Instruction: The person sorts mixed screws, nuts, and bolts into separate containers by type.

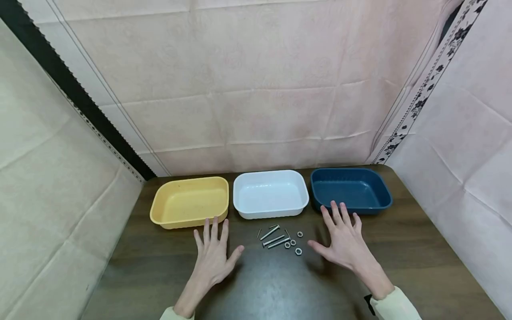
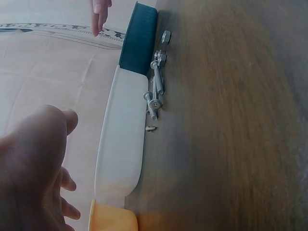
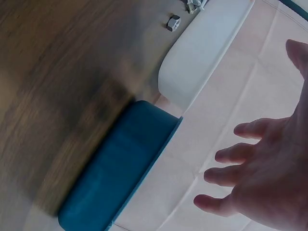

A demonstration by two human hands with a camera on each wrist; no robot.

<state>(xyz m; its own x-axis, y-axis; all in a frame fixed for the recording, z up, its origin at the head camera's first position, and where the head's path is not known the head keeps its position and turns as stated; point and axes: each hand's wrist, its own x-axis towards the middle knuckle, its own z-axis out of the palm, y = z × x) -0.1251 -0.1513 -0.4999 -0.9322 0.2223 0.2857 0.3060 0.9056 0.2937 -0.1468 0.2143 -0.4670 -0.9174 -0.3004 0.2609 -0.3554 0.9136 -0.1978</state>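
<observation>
My left hand [image 1: 214, 258] hovers palm down with fingers spread, its fingertips overlapping the front rim of the yellow tray [image 1: 176, 225] in the head view. Over to the right, my right hand [image 1: 345, 242] is likewise spread, fingertips near the front of the dark blue tray [image 1: 360, 210]. Neither hand holds anything. Between them a small pile of metal bolts [image 1: 276, 243] lies on the table. Several hex nuts [image 1: 298, 251] sit at the pile's right side. A thin nail or small screw [image 1: 258, 233] lies at its left edge.
A white tray [image 1: 271, 216] stands between the yellow and blue ones, in a row along the back of the brown wooden table [image 1: 264, 289]. Pale cloth [image 1: 260, 111] hangs behind the table and along both sides.
</observation>
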